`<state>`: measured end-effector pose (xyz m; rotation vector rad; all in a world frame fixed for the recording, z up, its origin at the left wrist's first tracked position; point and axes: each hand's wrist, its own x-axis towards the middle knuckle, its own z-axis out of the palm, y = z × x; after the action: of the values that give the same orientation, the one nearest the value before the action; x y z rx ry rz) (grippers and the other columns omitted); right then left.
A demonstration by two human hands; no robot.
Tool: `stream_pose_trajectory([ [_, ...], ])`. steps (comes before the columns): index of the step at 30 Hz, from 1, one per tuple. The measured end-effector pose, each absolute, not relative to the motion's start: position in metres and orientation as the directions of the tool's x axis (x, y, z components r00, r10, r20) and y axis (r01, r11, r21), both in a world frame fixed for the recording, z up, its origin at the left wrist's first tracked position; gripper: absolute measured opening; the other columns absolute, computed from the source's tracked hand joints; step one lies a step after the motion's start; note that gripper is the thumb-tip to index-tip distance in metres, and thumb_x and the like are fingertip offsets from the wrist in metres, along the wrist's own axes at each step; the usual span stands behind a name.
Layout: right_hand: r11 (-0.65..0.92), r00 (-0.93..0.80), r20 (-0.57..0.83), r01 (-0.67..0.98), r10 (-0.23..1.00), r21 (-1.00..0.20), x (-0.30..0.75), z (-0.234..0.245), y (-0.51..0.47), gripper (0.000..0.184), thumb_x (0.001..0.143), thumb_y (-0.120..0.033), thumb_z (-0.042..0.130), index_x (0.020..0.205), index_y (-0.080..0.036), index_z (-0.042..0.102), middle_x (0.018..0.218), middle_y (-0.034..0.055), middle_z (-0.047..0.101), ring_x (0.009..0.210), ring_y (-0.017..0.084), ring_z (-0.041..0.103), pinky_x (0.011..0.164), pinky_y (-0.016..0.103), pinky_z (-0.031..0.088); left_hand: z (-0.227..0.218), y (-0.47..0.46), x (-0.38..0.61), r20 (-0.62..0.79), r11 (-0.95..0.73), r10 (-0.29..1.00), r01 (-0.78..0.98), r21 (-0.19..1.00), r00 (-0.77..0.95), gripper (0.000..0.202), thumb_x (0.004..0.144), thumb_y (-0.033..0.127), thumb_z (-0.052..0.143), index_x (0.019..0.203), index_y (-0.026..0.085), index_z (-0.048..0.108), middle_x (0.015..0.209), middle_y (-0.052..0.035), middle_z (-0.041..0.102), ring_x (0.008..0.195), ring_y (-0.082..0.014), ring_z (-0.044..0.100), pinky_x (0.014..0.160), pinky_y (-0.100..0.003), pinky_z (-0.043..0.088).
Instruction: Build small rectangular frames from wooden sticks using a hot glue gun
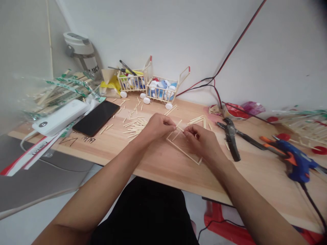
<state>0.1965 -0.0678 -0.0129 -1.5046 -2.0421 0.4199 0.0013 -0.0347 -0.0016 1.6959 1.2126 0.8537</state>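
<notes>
A frame of thin wooden sticks (182,151) lies flat on the wooden table (158,163) in front of me. My left hand (157,126) pinches a short stick (178,124) at the frame's far corner. My right hand (201,139) rests closed on the frame's right side, its fingertips pinched on the same corner. A pile of cut sticks (134,126) lies just left of my left hand.
Two small stick carts (163,89) filled with bottle caps stand at the back. A black phone (96,117) and a white power bank (60,117) lie at left. Pliers (231,137) and a blue glue gun (293,160) lie at right. Red and black wires run up the wall.
</notes>
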Motion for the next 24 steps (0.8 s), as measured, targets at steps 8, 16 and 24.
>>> stream_pose_trajectory([
  [8, 0.322, -0.21, 0.256, 0.763, 0.944, -0.561, 0.1959, -0.0103, -0.0681, 0.014, 0.085, -0.028, 0.053, 0.085, -0.019, 0.065, 0.071, -0.0001, 0.064, 0.061, 0.013, 0.05, 0.058, 0.024, 0.034, 0.001, -0.0355, 0.0024, 0.018, -0.129, 0.961, 0.39, 0.912, 0.276, 0.014, 0.07, 0.017, 0.064, 0.077, 0.01, 0.073, 0.056, 0.0008, 0.062, 0.051, -0.007, 0.05, 0.055, -0.02, 0.042],
  [16, 0.344, -0.206, 0.295, 0.755, 0.933, -0.558, 0.1989, -0.0156, -0.0651, 0.013, 0.084, -0.028, 0.054, 0.083, -0.019, 0.064, 0.068, 0.0001, 0.064, 0.057, 0.013, 0.049, 0.056, 0.025, 0.034, 0.0042, -0.0384, 0.0026, 0.143, -0.213, 0.966, 0.35, 0.912, 0.217, 0.016, 0.073, 0.025, 0.064, 0.078, 0.011, 0.071, 0.069, -0.0015, 0.067, 0.06, -0.0094, 0.055, 0.059, -0.021, 0.042],
  [24, 0.311, -0.173, 0.289, 0.772, 0.942, -0.554, 0.2012, -0.0168, -0.0631, 0.014, 0.083, -0.027, 0.055, 0.083, -0.019, 0.066, 0.069, 0.0006, 0.065, 0.057, 0.012, 0.05, 0.056, 0.024, 0.035, 0.0011, -0.0372, 0.0021, 0.182, -0.268, 0.956, 0.437, 0.859, 0.228, 0.019, 0.077, 0.026, 0.059, 0.086, 0.013, 0.069, 0.076, -0.0037, 0.07, 0.07, -0.0126, 0.061, 0.066, -0.023, 0.044],
])
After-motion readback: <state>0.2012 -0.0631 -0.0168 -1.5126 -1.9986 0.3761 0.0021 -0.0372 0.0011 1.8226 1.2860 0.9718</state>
